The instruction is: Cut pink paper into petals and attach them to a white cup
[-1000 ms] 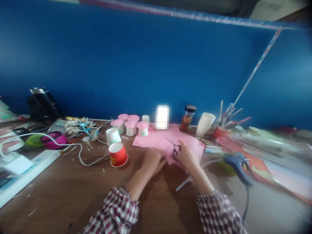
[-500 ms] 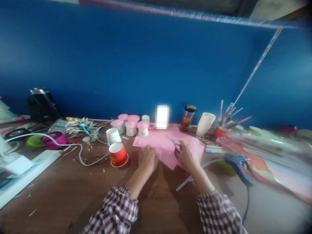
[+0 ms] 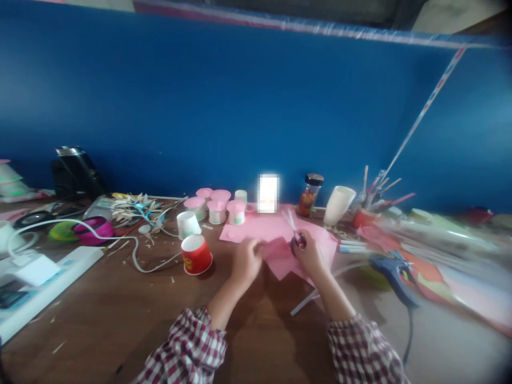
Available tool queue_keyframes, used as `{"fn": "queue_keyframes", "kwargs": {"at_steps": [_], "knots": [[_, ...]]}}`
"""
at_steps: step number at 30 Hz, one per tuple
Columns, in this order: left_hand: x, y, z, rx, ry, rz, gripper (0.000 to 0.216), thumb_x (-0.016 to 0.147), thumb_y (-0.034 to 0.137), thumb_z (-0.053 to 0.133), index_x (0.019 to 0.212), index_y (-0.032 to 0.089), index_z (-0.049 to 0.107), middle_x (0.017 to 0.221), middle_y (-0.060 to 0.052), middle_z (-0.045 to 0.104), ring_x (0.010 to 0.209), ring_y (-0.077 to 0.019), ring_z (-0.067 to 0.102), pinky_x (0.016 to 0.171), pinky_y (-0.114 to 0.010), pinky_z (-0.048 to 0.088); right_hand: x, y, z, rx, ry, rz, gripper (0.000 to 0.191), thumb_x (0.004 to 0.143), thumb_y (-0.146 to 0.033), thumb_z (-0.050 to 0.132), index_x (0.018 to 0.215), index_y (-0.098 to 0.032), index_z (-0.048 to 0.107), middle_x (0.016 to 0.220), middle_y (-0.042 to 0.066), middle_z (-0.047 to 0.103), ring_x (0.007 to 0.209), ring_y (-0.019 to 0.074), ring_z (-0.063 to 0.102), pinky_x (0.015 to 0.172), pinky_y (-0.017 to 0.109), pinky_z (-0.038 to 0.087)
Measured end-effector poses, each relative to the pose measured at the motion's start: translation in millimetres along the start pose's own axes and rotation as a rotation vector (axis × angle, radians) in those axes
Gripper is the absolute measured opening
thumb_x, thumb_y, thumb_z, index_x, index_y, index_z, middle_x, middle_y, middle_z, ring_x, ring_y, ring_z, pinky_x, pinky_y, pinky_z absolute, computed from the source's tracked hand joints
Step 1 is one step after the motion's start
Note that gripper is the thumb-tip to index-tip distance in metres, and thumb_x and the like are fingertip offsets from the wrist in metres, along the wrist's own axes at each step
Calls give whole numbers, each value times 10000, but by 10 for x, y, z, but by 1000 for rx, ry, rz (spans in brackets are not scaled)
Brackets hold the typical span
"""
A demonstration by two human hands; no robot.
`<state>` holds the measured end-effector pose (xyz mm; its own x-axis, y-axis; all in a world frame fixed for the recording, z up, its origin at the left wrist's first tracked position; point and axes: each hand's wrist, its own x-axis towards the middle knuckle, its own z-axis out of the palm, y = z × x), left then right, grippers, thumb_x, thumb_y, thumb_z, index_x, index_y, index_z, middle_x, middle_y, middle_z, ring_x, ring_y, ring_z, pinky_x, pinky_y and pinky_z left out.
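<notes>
My right hand (image 3: 311,255) is closed around the dark handles of a pair of scissors (image 3: 291,220), whose blades point up and away over the pink paper. My left hand (image 3: 247,261) pinches a piece of pink paper (image 3: 277,248) at its left edge, lifted a little off the sheet beneath. More pink sheet (image 3: 252,229) lies spread on the brown table behind both hands. Left of my left hand stand a red paper cup (image 3: 197,255) and an upturned white paper cup (image 3: 188,225).
Several small cups topped with pink discs (image 3: 217,212) stand behind. A jar with a black lid (image 3: 310,196), a white cup (image 3: 338,205) and a pot of brushes (image 3: 365,216) line the back. A blue glue gun (image 3: 394,272) lies right; a power strip (image 3: 60,280) lies left.
My left hand has risen from lying on the sheet and now pinches a piece of pink paper. The scissors have tilted upward in my right hand.
</notes>
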<state>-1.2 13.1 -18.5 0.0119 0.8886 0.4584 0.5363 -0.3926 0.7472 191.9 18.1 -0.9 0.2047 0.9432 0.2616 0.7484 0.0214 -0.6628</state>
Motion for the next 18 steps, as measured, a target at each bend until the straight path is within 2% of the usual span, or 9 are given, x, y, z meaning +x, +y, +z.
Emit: {"fn": "queue_keyframes", "kwargs": {"at_steps": [3,5,7,9,14,18], "knots": [[37,30,-43,-138,173,36,111,825,174,555,876,166,653,876,-75,678,827,-187,635,752,-313,507,31,-55,-9,580,95,115,364,722,-395,682,1008,-202,568,746,0,638,658,168,597,576,264,452],[52,61,-85,-160,304,94,103,834,196,561,868,174,655,920,-83,664,902,-199,625,777,-320,510,24,-108,-23,829,105,196,396,675,-423,726,960,-207,555,706,-27,606,602,132,571,525,230,452],[52,89,-122,-124,401,165,118,832,166,549,841,182,666,985,-94,646,998,-217,598,813,-334,502,-2,-154,-35,904,72,237,382,681,-444,721,928,-208,552,710,-29,601,579,112,572,510,217,473],[41,105,-144,-98,433,208,165,817,109,531,815,183,679,1051,-104,630,1043,-227,581,822,-342,499,-33,-181,-35,945,22,276,369,697,-458,711,913,-201,557,742,-5,626,588,117,599,504,227,504],[34,92,-131,-175,439,186,187,778,63,535,786,176,684,1133,-110,624,996,-225,607,782,-342,510,-90,-202,29,1108,-140,434,386,665,-405,785,907,-199,568,746,13,665,600,131,646,453,197,513],[54,85,-95,-308,402,171,189,765,61,537,764,183,681,1066,-94,660,1000,-221,615,754,-318,516,-112,-223,91,1222,-226,428,379,622,-382,826,837,-170,596,660,-3,644,559,118,630,451,186,514]]}}
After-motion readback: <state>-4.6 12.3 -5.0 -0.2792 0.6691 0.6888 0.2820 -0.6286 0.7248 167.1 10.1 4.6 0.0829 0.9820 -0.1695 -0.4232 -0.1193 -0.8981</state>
